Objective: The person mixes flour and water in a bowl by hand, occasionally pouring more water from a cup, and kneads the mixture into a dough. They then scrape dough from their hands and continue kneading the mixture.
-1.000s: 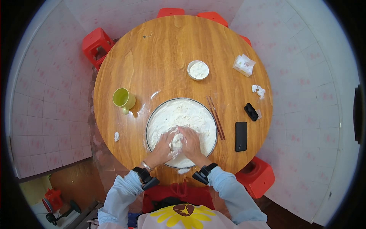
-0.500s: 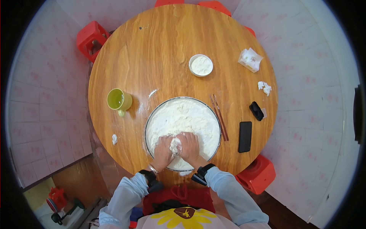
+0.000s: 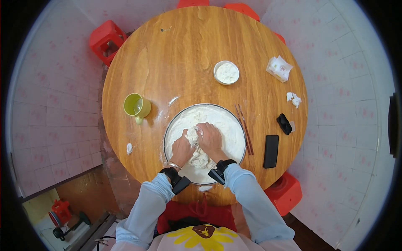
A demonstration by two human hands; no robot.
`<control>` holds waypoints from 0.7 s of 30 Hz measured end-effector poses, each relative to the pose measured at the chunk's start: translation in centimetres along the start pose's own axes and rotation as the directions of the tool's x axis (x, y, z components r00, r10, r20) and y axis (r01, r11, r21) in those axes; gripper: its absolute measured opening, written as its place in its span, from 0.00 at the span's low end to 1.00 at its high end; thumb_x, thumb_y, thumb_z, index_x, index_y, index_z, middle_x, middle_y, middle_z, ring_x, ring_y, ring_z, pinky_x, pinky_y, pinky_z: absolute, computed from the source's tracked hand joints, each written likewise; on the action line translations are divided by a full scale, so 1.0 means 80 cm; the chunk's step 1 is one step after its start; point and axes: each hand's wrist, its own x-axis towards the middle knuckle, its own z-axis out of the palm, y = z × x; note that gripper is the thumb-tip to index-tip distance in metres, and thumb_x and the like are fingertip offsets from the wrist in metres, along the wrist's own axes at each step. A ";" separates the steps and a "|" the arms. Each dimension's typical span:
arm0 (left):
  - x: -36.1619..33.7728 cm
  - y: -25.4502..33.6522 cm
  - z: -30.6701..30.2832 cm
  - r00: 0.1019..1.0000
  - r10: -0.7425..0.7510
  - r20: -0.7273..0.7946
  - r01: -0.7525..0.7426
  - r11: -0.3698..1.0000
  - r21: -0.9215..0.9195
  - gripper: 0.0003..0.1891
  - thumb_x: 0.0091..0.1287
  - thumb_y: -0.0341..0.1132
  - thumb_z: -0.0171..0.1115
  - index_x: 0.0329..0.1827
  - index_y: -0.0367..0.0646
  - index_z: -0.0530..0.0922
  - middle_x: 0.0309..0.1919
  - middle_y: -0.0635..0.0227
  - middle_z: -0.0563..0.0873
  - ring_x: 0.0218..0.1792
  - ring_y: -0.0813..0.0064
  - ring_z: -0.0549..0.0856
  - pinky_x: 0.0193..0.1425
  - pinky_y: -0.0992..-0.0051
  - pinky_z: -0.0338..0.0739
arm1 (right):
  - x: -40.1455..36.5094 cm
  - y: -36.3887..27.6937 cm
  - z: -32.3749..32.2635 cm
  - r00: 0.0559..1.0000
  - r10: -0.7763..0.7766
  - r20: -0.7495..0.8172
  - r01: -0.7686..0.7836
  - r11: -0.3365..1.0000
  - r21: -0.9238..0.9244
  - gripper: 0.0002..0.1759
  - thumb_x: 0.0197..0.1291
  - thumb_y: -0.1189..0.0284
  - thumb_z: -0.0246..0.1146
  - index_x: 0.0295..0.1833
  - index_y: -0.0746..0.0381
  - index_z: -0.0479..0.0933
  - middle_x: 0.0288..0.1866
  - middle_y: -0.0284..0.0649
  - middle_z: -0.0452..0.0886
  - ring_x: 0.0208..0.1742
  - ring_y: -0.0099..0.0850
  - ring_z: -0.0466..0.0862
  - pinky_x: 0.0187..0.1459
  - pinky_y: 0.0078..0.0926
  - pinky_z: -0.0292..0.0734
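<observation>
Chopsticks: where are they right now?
In the head view, the chopsticks lie on the wooden table just right of the flour basin, between its rim and the black phone.

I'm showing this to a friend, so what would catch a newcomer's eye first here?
First, the big metal bowl of white flour at the near edge of the round wooden table, with the left hand and right hand closed together on a lump of dough in it. Next, the bright green mug to its left and the red stools around the table.
</observation>
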 end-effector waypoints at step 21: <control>-0.062 -0.014 -0.008 0.894 0.442 0.071 -0.415 0.878 -0.239 0.40 0.52 0.35 0.68 0.68 0.33 0.59 0.61 0.46 0.68 0.62 0.46 0.67 0.68 0.61 0.61 | -0.064 -0.036 -0.063 0.997 -0.013 0.074 0.013 1.000 0.003 0.15 0.54 0.71 0.63 0.49 0.59 0.74 0.47 0.48 0.78 0.49 0.47 0.75 0.49 0.41 0.68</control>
